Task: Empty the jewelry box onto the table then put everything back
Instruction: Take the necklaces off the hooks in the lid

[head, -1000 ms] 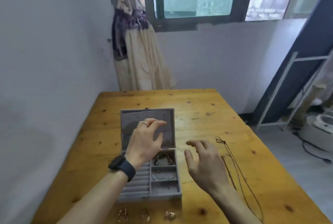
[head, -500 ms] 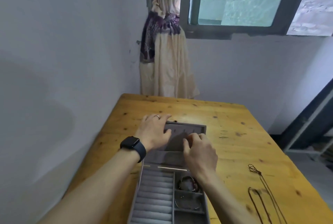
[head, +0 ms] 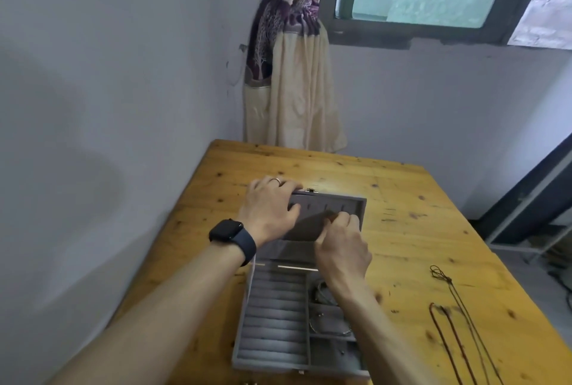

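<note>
Wooden counter (head: 433,230) carrying an open jewelry box (head: 272,322).
The left hand (head: 269,214) fingers clasp the far edge of the lid (head: 340,203); the right hand (head: 342,248) fingers curl at its lining, grasp unclear. Cord necklaces (head: 458,307) lie to the right; bracelets (head: 325,319) sit in the box's right compartments.

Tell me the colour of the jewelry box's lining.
Plain grey throughout the jewelry box, inside the lid and on the ring rolls alike; the head view shows it best.

The knotty wooden table (head: 418,199) carries the open grey jewelry box (head: 272,322) and, to its right, thin cord necklaces (head: 448,280).
</note>
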